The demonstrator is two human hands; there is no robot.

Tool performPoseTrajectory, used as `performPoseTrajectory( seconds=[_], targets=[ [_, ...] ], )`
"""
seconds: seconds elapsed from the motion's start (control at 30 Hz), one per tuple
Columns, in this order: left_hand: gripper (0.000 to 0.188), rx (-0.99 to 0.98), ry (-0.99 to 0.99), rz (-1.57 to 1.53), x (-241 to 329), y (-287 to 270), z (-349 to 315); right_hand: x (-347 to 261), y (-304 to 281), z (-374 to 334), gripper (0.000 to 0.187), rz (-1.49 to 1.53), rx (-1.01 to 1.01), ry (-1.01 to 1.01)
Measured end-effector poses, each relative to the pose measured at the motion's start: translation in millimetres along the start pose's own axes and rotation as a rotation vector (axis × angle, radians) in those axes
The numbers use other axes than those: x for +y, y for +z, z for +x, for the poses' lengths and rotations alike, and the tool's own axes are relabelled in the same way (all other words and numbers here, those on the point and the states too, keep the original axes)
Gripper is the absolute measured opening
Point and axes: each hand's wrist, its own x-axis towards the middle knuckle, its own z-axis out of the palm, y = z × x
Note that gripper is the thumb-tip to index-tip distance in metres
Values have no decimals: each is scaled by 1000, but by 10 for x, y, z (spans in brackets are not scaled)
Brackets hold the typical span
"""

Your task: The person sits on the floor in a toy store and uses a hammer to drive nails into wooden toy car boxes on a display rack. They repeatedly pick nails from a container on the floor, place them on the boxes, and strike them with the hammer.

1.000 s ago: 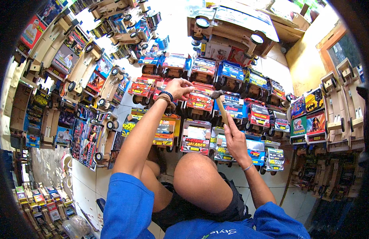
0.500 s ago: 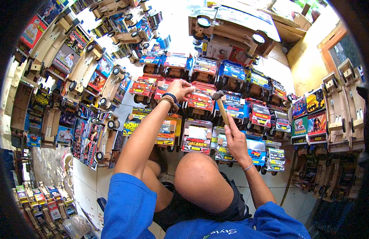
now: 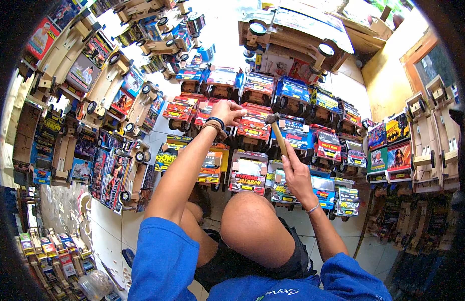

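Rows of printed wooden toy trucks stand on the floor before me. My left hand [image 3: 228, 113] reaches to a red toy truck [image 3: 254, 122] in the middle row. Its thumb and fingers are pinched together at the truck's upper left edge; anything between them is too small to make out. Around the wooden handle of a hammer [image 3: 280, 138], my right hand [image 3: 298, 175] is closed. The hammer's dark head is at the right side of the same red truck, close to my left fingertips; whether it touches the truck I cannot tell.
A white-and-red toy truck [image 3: 248, 173] stands nearest my raised knee. More trucks [image 3: 112, 173] are stacked on their sides at the left, and others [image 3: 426, 135] at the right. A large wooden toy truck [image 3: 293, 42] rests at the back. A clear plastic bag [image 3: 96, 285] lies lower left.
The hammer's head has shifted very slightly left. My left hand keeps its pinch in almost the same place, and the trucks have not moved.
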Motion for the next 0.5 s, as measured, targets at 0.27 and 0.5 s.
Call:
performPoseTrajectory(
  seconds=[0.27, 0.5],
  targets=[
    [39, 21, 3, 0, -46, 21, 14, 7, 29, 55, 55, -15, 7, -92],
    [37, 40, 5, 3, -79, 36, 39, 88, 68, 261, 57, -250, 61, -281]
  ],
)
